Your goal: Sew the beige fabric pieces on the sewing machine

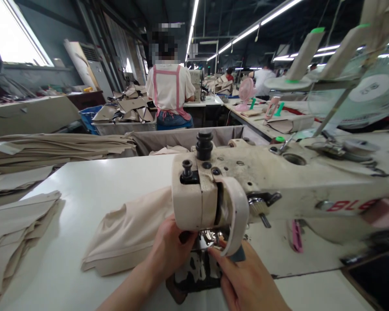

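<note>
**Both Hands Working Close Under the Machine Head**

The left hand (168, 244) is curling its fingers beside the metal parts (208, 237) beneath the sewing machine (278, 172); the right hand (248, 274) is extending a finger towards them. Whether either is grasping anything, I cannot tell. Beige cloth (132, 231) is lying on the white tabletop (81, 183), left of the machine head. Good handling is probably demanding small movements, a motionless needle and untugged cloth.

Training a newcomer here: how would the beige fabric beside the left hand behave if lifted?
Likely floppy: the beige fabric lies in soft wrinkles. It might catch if lifted, since its right end disappears behind the sewing machine head.
</note>
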The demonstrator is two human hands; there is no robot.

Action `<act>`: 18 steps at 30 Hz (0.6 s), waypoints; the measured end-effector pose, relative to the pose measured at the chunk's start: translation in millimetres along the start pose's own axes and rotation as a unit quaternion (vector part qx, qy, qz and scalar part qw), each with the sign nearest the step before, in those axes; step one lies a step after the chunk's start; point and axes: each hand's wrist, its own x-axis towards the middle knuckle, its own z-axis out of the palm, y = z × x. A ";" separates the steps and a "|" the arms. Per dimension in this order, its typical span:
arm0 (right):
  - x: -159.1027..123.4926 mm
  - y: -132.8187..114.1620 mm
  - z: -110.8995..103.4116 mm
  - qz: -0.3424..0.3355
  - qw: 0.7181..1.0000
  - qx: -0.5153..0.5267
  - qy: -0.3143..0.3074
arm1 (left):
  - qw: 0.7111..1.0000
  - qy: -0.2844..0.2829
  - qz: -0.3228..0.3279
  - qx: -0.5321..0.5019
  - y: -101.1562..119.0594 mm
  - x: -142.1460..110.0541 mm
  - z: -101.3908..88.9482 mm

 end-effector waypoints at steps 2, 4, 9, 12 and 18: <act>1.0 -1.5 0.2 0.013 1.000 0.006 -0.008 | 1.000 -0.019 -0.005 -0.006 -2.9 -1.1 -0.5; 0.2 -1.4 1.0 0.021 1.000 0.004 -0.014 | 0.999 -0.039 -0.009 -0.014 -6.3 -2.5 -2.7; -4.8 3.1 4.0 0.023 1.000 0.016 -0.011 | 0.997 -0.024 -0.066 0.006 -8.5 4.8 -18.2; -6.2 4.8 6.3 0.027 0.999 0.031 -0.020 | 0.987 0.055 -0.140 0.064 -3.6 19.6 -18.0; -9.6 9.6 11.0 0.034 0.999 0.034 0.002 | 0.976 0.056 -0.165 0.133 -24.5 39.2 -20.0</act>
